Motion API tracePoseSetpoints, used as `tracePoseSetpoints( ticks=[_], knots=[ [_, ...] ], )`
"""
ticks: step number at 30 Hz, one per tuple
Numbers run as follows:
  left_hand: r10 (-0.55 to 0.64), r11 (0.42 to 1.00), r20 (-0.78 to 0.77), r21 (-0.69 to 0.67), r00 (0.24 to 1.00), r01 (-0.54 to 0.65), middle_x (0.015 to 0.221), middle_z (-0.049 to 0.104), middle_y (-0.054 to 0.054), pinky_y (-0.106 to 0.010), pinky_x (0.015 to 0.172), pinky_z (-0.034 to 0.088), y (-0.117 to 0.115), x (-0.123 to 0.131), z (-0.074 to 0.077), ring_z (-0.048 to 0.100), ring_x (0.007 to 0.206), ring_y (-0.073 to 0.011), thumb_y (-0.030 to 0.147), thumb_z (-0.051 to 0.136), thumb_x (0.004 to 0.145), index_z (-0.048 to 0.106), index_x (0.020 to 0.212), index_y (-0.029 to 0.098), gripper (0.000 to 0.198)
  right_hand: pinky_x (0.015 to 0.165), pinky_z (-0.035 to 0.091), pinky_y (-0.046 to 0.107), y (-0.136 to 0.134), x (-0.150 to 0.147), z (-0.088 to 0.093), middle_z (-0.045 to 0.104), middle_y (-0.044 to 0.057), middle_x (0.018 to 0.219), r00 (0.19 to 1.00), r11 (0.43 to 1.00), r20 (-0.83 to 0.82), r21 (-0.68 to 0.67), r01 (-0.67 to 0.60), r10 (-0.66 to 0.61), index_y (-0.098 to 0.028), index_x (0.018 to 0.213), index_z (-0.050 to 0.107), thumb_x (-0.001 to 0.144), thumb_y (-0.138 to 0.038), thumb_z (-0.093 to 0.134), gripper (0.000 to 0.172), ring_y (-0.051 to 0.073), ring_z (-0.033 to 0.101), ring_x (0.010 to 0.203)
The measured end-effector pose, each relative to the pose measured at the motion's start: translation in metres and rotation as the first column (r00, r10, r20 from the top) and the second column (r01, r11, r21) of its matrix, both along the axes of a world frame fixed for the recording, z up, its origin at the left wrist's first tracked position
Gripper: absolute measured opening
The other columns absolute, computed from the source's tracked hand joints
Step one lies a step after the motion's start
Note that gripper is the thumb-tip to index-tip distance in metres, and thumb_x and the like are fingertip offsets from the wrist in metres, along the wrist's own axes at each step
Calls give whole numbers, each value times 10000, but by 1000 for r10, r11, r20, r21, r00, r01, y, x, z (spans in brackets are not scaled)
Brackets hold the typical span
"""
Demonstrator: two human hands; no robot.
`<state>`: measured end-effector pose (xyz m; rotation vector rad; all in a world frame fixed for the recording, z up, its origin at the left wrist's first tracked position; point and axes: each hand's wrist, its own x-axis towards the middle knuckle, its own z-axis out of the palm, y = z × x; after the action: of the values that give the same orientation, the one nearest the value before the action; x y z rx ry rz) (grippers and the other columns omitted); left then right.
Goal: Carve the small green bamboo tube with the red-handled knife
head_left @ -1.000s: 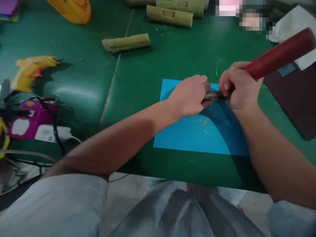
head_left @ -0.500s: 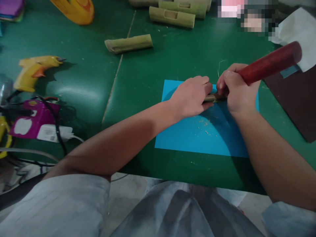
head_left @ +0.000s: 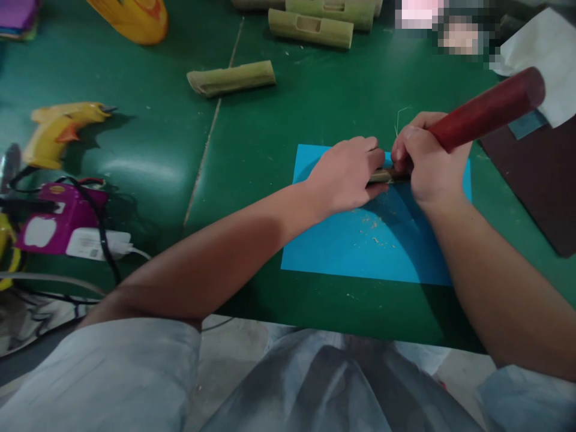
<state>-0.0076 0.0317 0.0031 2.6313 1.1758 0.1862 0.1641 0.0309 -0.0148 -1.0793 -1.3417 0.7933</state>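
Note:
My left hand point(head_left: 344, 172) is closed over a bamboo piece point(head_left: 380, 176), pressing it down on a blue sheet point(head_left: 324, 252). Only a short stretch of the bamboo shows between my hands. My right hand point(head_left: 434, 165) grips a tool with a thick dark-red handle point(head_left: 492, 111), which slants up to the right. Its working end is hidden by my fingers, close to the bamboo, so I cannot tell its kind. Small pale shavings point(head_left: 371, 225) lie scattered on the sheet below my hands.
A cut bamboo tube point(head_left: 231, 79) lies farther back, and notched tubes point(head_left: 310, 29) sit behind it. To the left are a yellow glue gun point(head_left: 58, 129), a purple box point(head_left: 58, 219) and cables. A dark board point(head_left: 531, 174) and white paper point(head_left: 546, 66) lie right.
The whole view has shifted slightly. My hands keep the same hold on the bamboo and the red-handled tool, with little visible movement.

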Motion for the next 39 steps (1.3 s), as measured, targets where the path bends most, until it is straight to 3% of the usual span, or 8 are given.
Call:
tracePoseSetpoints(
  ticks=[3, 8, 14, 18, 24, 34, 39],
  knots=[
    [2, 1000, -14, -17, 1000, -2, 1409, 811, -191, -569, 1091, 657, 0, 0, 1, 792, 1361, -449, 403, 738, 1127, 803, 1270, 220, 241, 487, 421, 408, 2, -1, -1, 452, -37, 546, 999, 1000, -28, 12, -17, 17, -339, 576, 503, 909, -468, 823, 479, 162, 355, 458],
    [31, 998, -53, -48, 998, -34, 1403, 803, -191, -534, 1107, 624, -1, 3, 5, 788, 1382, -438, 402, 750, 1121, 805, 1294, 220, 258, 495, 420, 398, 7, 7, -10, 461, -38, 576, 995, 994, -19, 50, -98, 99, -329, 619, 508, 958, -434, 873, 509, 170, 390, 478],
    [16, 1000, -13, 21, 1000, -16, 1370, 798, -198, -542, 1053, 599, -1, 2, -5, 782, 1298, -418, 436, 683, 1134, 829, 1344, 198, 349, 663, 509, 390, 9, 11, -18, 463, -39, 636, 998, 995, 60, 87, -40, 35, -315, 647, 549, 986, -256, 869, 469, 192, 484, 606],
    [6, 997, -15, 83, 1000, -5, 1379, 800, -202, -541, 1017, 565, 3, -2, -12, 761, 1289, -424, 479, 640, 1152, 850, 1288, 223, 358, 691, 536, 384, 10, 6, -21, 429, -47, 663, 997, 997, 68, 74, -28, 23, -315, 680, 521, 965, -190, 896, 487, 199, 507, 640],
    [-13, 991, 17, 132, 1000, 11, 1350, 803, -170, -504, 979, 534, 6, -7, -11, 742, 1255, -405, 521, 756, 1108, 827, 1314, 243, 353, 693, 520, 376, 12, 7, -20, 470, -49, 640, 998, 997, 65, 78, -11, 6, -311, 644, 533, 997, -176, 883, 515, 185, 472, 616],
    [20, 996, 45, 85, 999, -24, 1202, 838, -152, -490, 962, 577, 10, -2, -10, 781, 1159, -363, 462, 727, 1115, 843, 1131, 227, 262, 665, 479, 350, 16, -1, -27, 423, -80, 612, 1000, 992, 11, 128, 20, -21, -292, 665, 514, 954, -101, 861, 490, 154, 439, 580],
    [-11, 996, 52, 92, 999, 6, 1163, 851, -141, -495, 951, 597, 11, 0, -5, 794, 1148, -371, 429, 757, 1071, 837, 1040, 248, 201, 616, 414, 339, 16, -1, -27, 407, -71, 569, 995, 982, -100, 190, 15, 4, -286, 592, 468, 889, -174, 816, 471, 127, 399, 551]
  ],
)
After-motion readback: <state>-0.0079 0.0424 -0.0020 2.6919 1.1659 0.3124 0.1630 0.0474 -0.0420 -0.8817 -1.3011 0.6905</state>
